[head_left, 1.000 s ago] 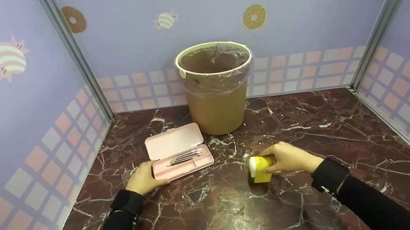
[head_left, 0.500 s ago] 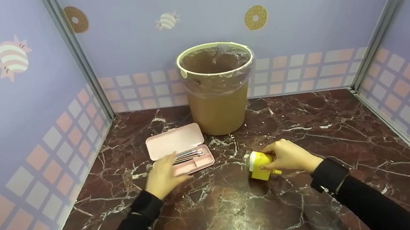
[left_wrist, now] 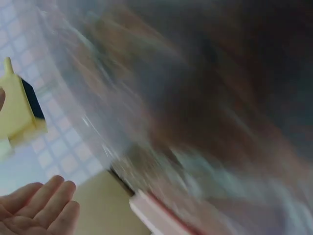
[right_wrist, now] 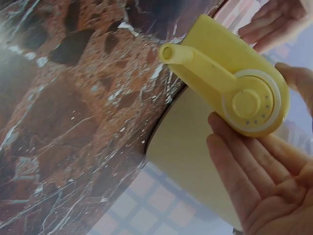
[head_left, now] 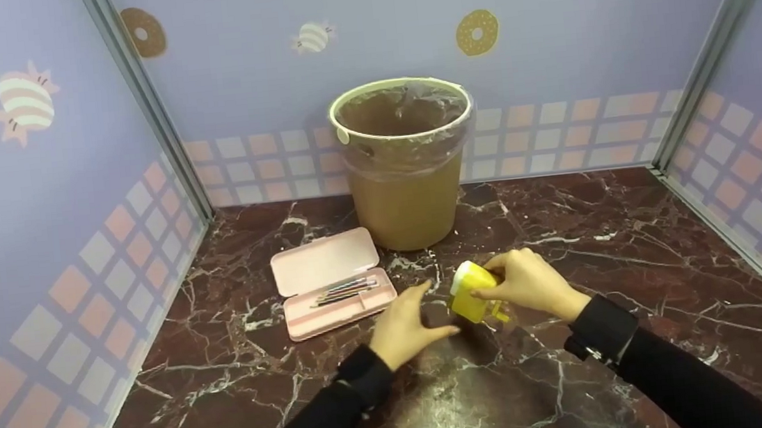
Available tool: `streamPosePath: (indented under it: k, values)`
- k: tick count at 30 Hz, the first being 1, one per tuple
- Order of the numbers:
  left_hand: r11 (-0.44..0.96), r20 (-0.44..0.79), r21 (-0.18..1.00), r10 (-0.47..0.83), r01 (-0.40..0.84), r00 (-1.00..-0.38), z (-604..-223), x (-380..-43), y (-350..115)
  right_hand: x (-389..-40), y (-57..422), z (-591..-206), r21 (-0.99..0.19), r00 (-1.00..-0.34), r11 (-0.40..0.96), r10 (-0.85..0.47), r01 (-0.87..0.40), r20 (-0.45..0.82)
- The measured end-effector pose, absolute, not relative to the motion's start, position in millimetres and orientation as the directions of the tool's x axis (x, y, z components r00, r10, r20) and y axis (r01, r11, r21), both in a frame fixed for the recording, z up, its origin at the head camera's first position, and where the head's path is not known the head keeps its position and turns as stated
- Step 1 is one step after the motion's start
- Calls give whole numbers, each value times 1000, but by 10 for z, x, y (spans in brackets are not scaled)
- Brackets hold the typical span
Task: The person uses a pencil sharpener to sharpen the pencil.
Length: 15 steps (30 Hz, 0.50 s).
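A yellow crank pencil sharpener [head_left: 471, 296] with a white top is tilted in my right hand [head_left: 534, 283], thumb and fingers gripping its sides. The right wrist view shows its crank handle [right_wrist: 208, 71] and round dial up close. To the left of the sharpener, my left hand [head_left: 402, 327] is spread with thumb and fingers apart, holding nothing. At the edge of the left wrist view the sharpener [left_wrist: 17, 105] appears beyond the left hand's fingers [left_wrist: 54, 200]. An open pink pencil case [head_left: 323, 263] lies behind the left hand, with several pencils [head_left: 346, 291] in its tray.
A tan bin [head_left: 406, 204] with a clear plastic liner stands against the back wall, just behind the pencil case. The dark marble-patterned tabletop [head_left: 609, 255] has pale specks scattered on it. Patterned panels [head_left: 255, 65] enclose the back and both sides.
My left hand has left the pencil case and moved right toward the sharpener. The right hand has raised the sharpener slightly and tilted it, bringing its crank into sight.
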<state>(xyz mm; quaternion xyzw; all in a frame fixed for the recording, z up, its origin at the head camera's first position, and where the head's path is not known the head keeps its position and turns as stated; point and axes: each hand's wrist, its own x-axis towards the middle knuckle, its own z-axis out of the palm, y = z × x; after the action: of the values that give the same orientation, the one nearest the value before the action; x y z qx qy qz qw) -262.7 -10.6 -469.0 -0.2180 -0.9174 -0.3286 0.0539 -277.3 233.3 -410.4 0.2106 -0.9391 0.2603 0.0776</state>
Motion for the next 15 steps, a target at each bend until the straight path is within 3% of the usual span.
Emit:
streamPosePath:
  k: [15]
  values:
    - [656,293,645,261,392,-920,-4826,-2660,270,-2758,2222,-4108,-466,-914,790,-300,-399,273]
